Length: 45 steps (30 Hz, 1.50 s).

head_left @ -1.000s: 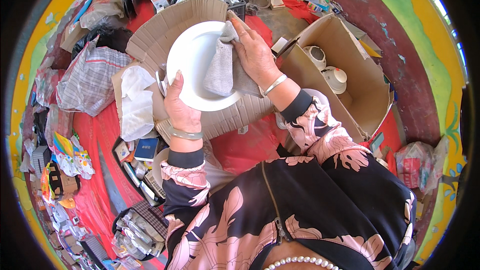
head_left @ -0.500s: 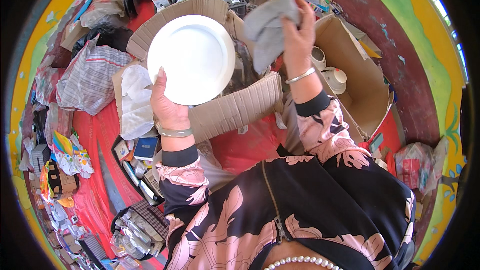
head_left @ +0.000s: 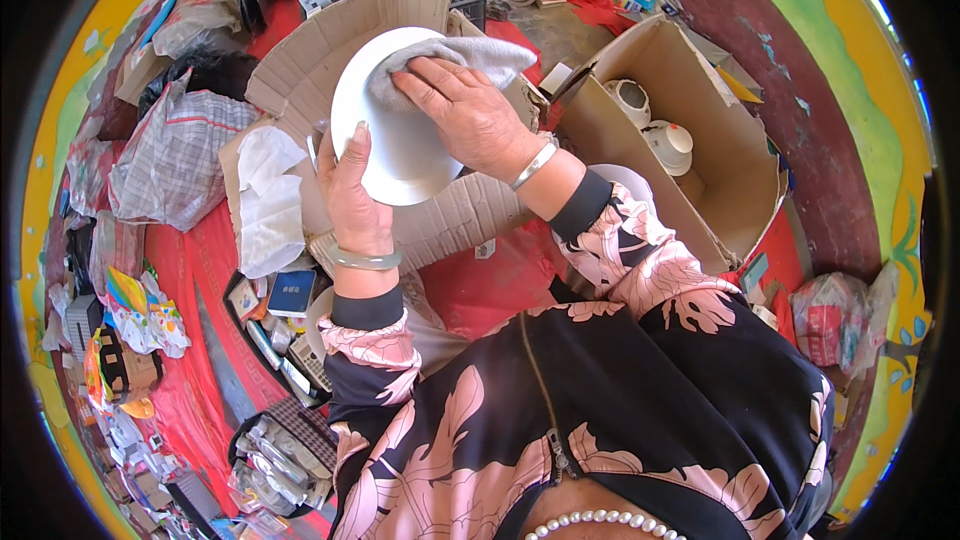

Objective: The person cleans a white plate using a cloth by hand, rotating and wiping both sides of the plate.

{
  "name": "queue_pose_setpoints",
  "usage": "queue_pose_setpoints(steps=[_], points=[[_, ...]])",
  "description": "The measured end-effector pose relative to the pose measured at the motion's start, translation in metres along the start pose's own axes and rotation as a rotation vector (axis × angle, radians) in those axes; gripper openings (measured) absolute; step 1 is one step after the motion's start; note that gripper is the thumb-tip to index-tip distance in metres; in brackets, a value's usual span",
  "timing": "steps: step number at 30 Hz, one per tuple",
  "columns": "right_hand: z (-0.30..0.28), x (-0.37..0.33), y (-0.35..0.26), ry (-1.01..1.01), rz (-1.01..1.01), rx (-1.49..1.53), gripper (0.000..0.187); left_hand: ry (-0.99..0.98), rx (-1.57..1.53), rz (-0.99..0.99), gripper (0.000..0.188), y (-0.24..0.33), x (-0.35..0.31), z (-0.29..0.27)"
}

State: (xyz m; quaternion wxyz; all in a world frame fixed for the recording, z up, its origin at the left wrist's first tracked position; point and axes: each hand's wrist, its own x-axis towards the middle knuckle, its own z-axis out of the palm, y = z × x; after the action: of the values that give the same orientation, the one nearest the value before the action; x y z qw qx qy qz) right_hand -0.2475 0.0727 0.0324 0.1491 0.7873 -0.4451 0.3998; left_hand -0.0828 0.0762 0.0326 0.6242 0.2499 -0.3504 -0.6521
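Observation:
My left hand [head_left: 357, 195] grips a white plate [head_left: 405, 160] by its lower left rim, thumb on the front face and fingers behind. The plate is tilted and held up over an open cardboard box [head_left: 455, 220]. My right hand [head_left: 475, 115] presses a grey cloth [head_left: 500, 55] flat against the plate's upper inner face, its fingers bent over the cloth. Part of the plate is hidden behind the cloth and this hand.
To the right, a second open cardboard box [head_left: 745, 155] holds white bowls [head_left: 670, 145]. White paper sheets [head_left: 268, 210] hang over the left flap of the nearer box. Farther left lie a checked plastic bag [head_left: 180, 160] and a black tray of small items [head_left: 290, 335].
My right hand has brought the grey cloth left and down onto the plate. The plate has turned from facing me to a steeper tilt.

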Motion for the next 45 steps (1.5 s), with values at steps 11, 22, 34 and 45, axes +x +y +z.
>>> queue_pose_setpoints(steps=[11,22,34,45], points=[[-0.003,-0.015,-0.038,-0.33,0.276,0.035,0.019,0.032,0.027,0.176,0.051,-0.01,0.003,-0.009],[-0.014,0.001,-0.025,-0.139,1.084,1.638,0.03,0.157,0.2,-0.027,0.048,-0.007,-0.003,0.01],[0.012,0.005,0.006,0.336,0.429,0.326,0.041,-0.028,-0.026,-0.009,0.054,-0.026,0.002,-0.005],[0.015,0.0,-0.039,-0.051,0.198,0.78,0.033,-0.009,0.025,0.015,0.062,-0.011,0.007,-0.021]])
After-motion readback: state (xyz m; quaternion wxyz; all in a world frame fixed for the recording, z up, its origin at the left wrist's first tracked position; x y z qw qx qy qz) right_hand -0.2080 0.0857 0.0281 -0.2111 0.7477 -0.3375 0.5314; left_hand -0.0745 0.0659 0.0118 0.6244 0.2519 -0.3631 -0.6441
